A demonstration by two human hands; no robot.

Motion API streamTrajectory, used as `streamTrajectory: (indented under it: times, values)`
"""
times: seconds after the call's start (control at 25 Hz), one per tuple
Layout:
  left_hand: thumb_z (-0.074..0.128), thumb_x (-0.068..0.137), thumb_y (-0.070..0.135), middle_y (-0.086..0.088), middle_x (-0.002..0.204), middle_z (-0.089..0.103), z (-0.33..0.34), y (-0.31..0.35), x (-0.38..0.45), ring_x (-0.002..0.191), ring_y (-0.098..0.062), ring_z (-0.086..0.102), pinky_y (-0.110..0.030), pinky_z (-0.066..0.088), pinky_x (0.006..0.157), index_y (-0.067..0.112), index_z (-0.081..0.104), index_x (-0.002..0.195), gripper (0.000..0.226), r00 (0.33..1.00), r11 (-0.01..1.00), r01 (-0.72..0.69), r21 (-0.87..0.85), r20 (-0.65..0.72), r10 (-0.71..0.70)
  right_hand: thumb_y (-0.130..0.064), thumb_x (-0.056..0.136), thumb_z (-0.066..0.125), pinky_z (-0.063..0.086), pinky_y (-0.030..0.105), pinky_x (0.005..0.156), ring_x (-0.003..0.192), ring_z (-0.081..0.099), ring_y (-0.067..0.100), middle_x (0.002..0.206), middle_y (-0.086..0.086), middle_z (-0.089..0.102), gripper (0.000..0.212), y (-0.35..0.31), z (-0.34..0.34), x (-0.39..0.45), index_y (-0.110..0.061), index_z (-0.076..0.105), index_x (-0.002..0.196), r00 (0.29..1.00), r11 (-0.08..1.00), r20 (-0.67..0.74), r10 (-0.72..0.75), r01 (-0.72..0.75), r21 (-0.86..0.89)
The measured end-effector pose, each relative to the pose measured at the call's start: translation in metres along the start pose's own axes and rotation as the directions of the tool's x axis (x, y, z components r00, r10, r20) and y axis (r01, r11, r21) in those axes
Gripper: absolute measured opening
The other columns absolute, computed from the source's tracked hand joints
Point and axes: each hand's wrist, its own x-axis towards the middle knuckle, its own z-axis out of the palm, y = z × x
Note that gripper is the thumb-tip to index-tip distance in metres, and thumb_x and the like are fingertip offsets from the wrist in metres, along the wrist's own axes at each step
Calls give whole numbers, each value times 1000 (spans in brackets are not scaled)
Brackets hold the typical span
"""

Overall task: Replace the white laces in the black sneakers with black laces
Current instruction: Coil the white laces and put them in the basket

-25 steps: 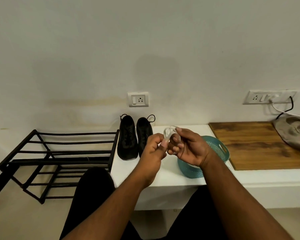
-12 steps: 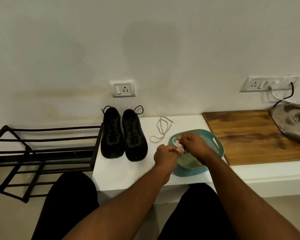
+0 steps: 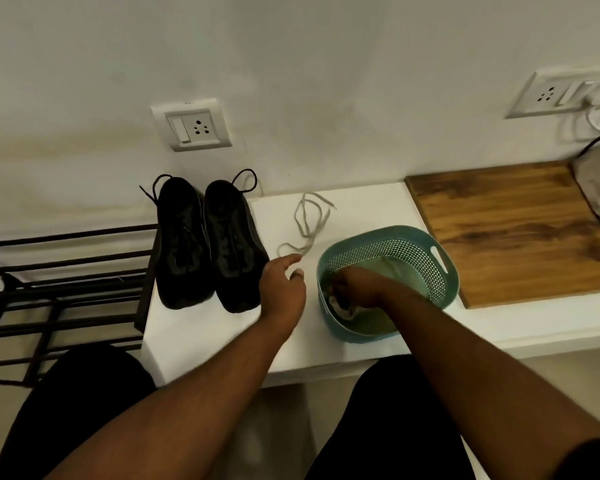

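item: black sneakers (image 3: 210, 242), one pair, side by side at the left end of the white shelf (image 3: 205, 327), heels toward the wall, toes toward the person. both carry black laces; loose black ends show at the heels.

item: white lace (image 3: 309, 223), one, lying loose in loops on the shelf between the sneakers and the teal basket (image 3: 444, 271), touching neither.

item: left hand (image 3: 283, 289), held over the shelf just beside the right-hand sneaker, fingers loosely extended toward the near loop of the white lace; it holds nothing, and whether the fingertips touch the lace cannot be told.

item: right hand (image 3: 357, 287), reaching down inside the teal basket, fingers curled over a bundle of white lace (image 3: 343, 308) on the basket floor; whether it grips the bundle or only rests on it cannot be told.

item: wooden board (image 3: 506, 230), right of the basket, just beside it.

item: black metal rack (image 3: 59, 289), left of the shelf.

item: wall socket (image 3: 193, 124), above the sneakers.
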Motion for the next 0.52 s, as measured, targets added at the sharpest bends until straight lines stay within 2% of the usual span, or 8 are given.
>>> streamTrajectory:
  times: [0.04, 0.12, 0.2, 0.24, 0.32, 0.36, 0.44, 0.52]
  values:
    - [56, 94, 8, -1, 131, 54, 1, -2, 8, 123, -18, 50, -26, 38, 102, 19, 66, 117, 27, 1000, 997, -19, 73, -1, 20, -19, 99, 47, 44, 25, 71, 87, 58, 17, 111, 8, 67, 26, 2, 4, 8, -13, 65, 118, 1000, 1000, -3, -2, 2, -17]
    - [56, 93, 15, 3, 134, 51, 3, -1, 27, 126, -22, 45, -35, 36, 103, 24, 65, 119, 28, 996, 926, -89, 368, 40, 80, -21, 98, 50, 46, 28, 77, 91, 62, 20, 110, 10, 69, 25, 5, 7, 17, -13, 68, 114, 999, 999, -49, -7, 6, -32]
    - [54, 93, 21, 5, 144, 41, 7, 4, 48, 131, -24, 34, -42, 30, 101, 31, 55, 130, 38, 986, 726, -168, 667, 129, 110, -24, 98, 50, 49, 31, 79, 94, 63, 23, 108, 10, 69, 27, 6, 6, 23, -11, 69, 112, 996, 999, -84, -15, 12, -42]
    - [53, 93, 22, 4, 149, 33, 10, 4, 58, 135, -26, 28, -45, 27, 102, 32, 47, 137, 45, 976, 620, -214, 755, 186, 111, -25, 99, 49, 48, 31, 79, 95, 63, 24, 108, 11, 69, 28, 6, 4, 24, -10, 69, 112, 996, 999, -86, -17, 14, -35]
    - [50, 96, 24, 1, 154, 25, 17, 1, 75, 142, -31, 17, -54, 19, 108, 32, 32, 146, 54, 955, 447, -289, 846, 284, 81, -23, 100, 46, 45, 29, 77, 95, 62, 23, 110, 12, 68, 29, 4, -1, 23, -9, 68, 113, 996, 1000, -87, -20, 19, -16]
    - [48, 97, 26, 0, 152, 29, 20, -2, 80, 142, -33, 17, -58, 14, 110, 31, 30, 146, 52, 947, 381, -312, 870, 317, 51, -22, 100, 45, 43, 28, 76, 96, 62, 23, 111, 12, 68, 29, 4, -3, 21, -9, 67, 113, 995, 1000, -93, -24, 23, -12]
    - [46, 99, 26, -2, 138, 45, 25, -6, 86, 135, -32, 30, -64, 7, 112, 28, 43, 137, 38, 938, 292, -341, 893, 345, 39, -21, 101, 44, 40, 26, 75, 94, 60, 21, 110, 11, 68, 29, 4, -8, 12, -8, 67, 113, 991, 999, -125, -38, 39, 4]
    - [46, 97, 18, -1, 121, 57, 26, -6, 85, 123, -28, 43, -64, 6, 113, 27, 56, 119, 26, 930, 229, -368, 901, 353, 104, -24, 101, 44, 43, 28, 75, 91, 61, 20, 107, 11, 69, 30, 3, -14, -1, -8, 67, 111, 984, 998, -175, -32, 39, 38]
